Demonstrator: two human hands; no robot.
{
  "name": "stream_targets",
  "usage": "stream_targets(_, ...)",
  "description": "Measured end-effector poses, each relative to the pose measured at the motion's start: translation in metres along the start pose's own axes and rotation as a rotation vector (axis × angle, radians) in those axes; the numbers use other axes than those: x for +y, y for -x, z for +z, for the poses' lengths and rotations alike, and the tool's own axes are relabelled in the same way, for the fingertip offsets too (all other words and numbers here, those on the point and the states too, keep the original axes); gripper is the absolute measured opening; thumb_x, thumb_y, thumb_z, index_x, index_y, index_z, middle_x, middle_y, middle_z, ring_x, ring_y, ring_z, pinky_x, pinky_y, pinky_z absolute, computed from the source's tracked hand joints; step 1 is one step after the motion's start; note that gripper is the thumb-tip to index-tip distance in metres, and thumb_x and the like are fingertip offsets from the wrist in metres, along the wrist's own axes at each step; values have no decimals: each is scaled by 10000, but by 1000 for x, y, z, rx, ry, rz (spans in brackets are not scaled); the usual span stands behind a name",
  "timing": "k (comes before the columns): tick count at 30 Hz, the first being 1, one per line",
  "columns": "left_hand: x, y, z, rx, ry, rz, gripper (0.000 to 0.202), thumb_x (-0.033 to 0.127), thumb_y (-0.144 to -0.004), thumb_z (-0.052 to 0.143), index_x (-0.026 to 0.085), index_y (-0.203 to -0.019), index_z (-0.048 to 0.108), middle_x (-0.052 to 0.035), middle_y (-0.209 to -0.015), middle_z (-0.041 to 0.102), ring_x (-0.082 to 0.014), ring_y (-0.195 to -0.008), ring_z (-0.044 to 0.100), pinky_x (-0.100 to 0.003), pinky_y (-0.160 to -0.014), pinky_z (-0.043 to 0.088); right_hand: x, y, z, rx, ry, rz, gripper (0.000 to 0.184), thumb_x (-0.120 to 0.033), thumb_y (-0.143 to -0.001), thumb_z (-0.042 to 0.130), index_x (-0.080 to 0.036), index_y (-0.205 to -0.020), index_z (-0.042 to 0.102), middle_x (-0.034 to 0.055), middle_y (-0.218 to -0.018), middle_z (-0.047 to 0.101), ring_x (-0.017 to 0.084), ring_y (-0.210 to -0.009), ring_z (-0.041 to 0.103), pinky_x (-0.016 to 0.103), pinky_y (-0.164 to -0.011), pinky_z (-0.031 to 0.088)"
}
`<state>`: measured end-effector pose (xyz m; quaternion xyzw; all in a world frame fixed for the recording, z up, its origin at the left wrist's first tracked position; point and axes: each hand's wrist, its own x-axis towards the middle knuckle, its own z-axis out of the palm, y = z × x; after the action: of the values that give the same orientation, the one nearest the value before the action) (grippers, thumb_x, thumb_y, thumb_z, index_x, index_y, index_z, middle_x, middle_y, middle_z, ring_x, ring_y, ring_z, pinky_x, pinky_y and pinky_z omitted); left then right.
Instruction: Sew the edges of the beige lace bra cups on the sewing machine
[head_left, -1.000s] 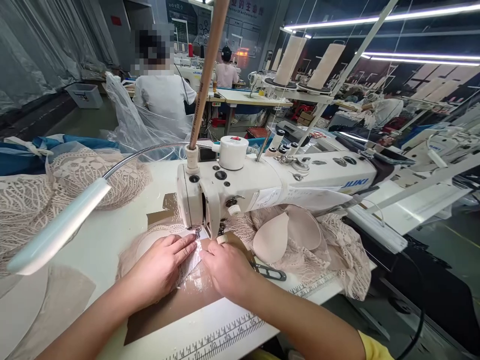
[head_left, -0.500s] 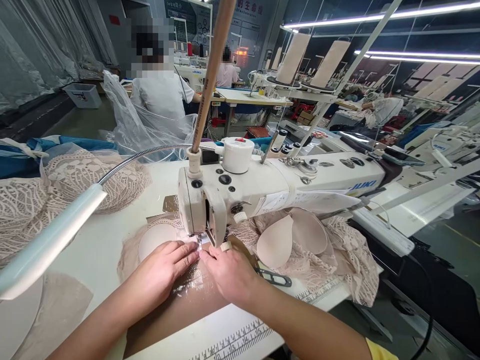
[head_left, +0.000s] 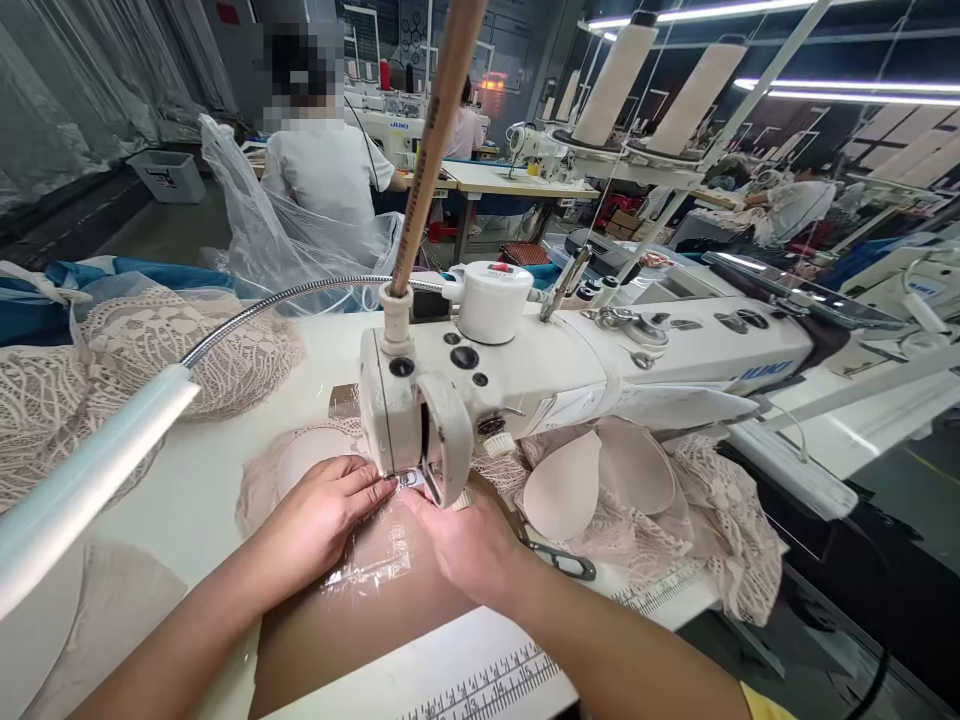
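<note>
A white sewing machine (head_left: 487, 370) stands over the work, its head and lever partly covering the stitching area. Just left of the needle area, my left hand (head_left: 330, 500) has its fingers close together, fingertips on the edge of a beige garment piece with a cup (head_left: 304, 455). My right hand (head_left: 476, 540) is closed on the other side, thumb reaching toward the left fingertips; its other fingers are largely hidden by the machine head. A small white piece (head_left: 409, 479) shows between the hands under the head. Clear tape (head_left: 375, 570) covers the brown bed surface below.
Beige cups (head_left: 562, 485) and lace (head_left: 739, 530) lie right of the machine, beside dark thread snips (head_left: 566, 562). More lace (head_left: 187, 350) is piled left, beneath a lamp (head_left: 97, 480). A printed ruler (head_left: 487, 690) runs along the front edge. A co-worker (head_left: 322, 180) sits ahead.
The camera view has shifted slightly, moving the machine rightward in the picture. My hands stay by the needle area; more of the tape and the small white piece now shows.
</note>
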<state>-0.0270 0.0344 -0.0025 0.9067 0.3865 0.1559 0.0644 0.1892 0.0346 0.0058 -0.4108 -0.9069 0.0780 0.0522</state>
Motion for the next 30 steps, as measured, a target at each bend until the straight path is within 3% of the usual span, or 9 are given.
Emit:
stream_targets(6,0,-3,0,18,-2,-24,365,91,-915,407,238,-1129,663,-80,-1015,691,-237,-917,586,-382,-776,479,3,1,0,25,-11,-11,465,-106,-813,499,-202,-1263,567,113,-1025,650,236,-928,584,323,-759,450)
stream_targets(11,-1,0,0,39,-81,-24,370,78,-892,418,220,-1147,645,-98,-1118,670,-261,-991,570,-404,-812,473,4,2,3,66,-34,-9,396,-124,-843,468,-218,-1202,606,95,-1013,644,218,-884,575,304,-730,426)
stream_targets(16,6,8,-5,-12,-233,-145,257,194,-899,452,159,-1024,673,-143,-1070,672,-307,-939,589,-426,-718,496,6,4,7,137,-42,6,338,-138,-854,465,-231,-1128,640,72,-924,646,191,-809,569,273,-684,396)
stream_targets(24,31,12,-5,2,-44,-161,318,215,-941,387,156,-1068,672,-110,-1114,662,-212,-923,646,-301,-750,552,6,5,3,126,-41,-5,275,-143,-888,429,-216,-1023,657,54,-843,636,174,-737,546,268,-641,384)
stream_targets(30,35,5,0,62,-54,-102,322,201,-936,410,144,-1099,681,-133,-1078,673,-228,-868,619,-346,-731,556,6,5,4,133,-49,-3,283,-155,-916,404,-211,-1028,658,58,-865,641,175,-770,555,272,-687,404)
